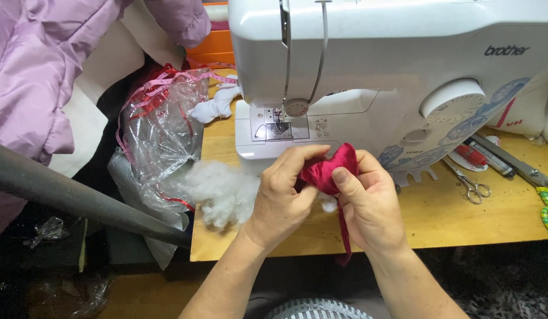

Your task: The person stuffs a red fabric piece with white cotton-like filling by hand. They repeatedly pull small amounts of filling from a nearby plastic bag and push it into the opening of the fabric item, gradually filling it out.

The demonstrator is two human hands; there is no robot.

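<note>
Head view: both hands pinch a small red fabric piece [327, 171] near the front of a white sewing machine [392, 71].
Left hand [283, 198] fingers curled shut on its left side; right hand [368, 204] thumb pressed on top. Fabric crumpled, satin-like, a strip dangling down; white stuffing [221, 189] just left on the wooden table [463, 218].

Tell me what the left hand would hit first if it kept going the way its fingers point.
Probably the white sewing machine: the left hand, pinching the red fabric piece, points up and away toward the machine's base, though depth is unclear.

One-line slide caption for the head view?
Both hands, left and right, pinch a red fabric piece beside white stuffing, before a sewing machine.
</note>
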